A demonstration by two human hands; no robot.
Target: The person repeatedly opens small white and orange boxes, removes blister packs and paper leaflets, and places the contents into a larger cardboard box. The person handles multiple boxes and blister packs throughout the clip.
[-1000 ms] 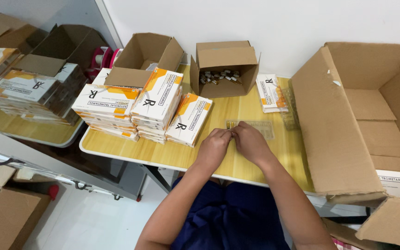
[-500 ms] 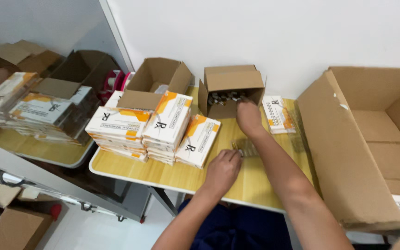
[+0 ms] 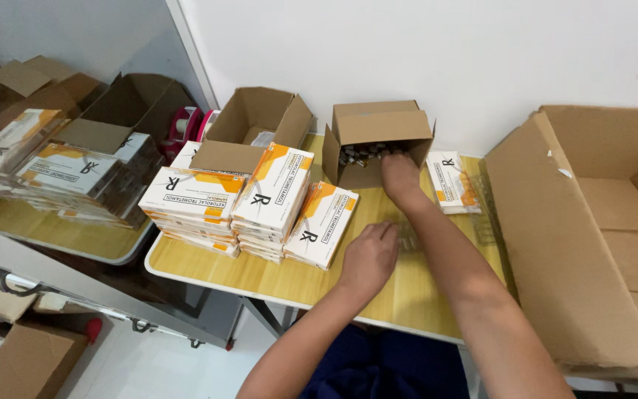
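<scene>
Item: small open brown cardboard box [image 3: 378, 140] of dark glass vials, lying on its side at the rear of the yellow wooden table [image 3: 275, 273].

Step, as judged: the right hand [image 3: 400, 177] is reaching into the box mouth, fingers curled; whether it is gripping a vial cannot be told.

The left hand [image 3: 369, 255] is resting flat, loosely open, steadying a clear plastic tray [image 3: 407, 236].

Next move calls for lifting vials cleanly.

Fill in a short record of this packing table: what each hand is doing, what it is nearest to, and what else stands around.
Left hand: resting on the yellow table, by a clear tray
Right hand: reaching into the small open box of vials
Beside: stacks of white-and-orange cartons
Right edge: large empty cardboard box
</scene>
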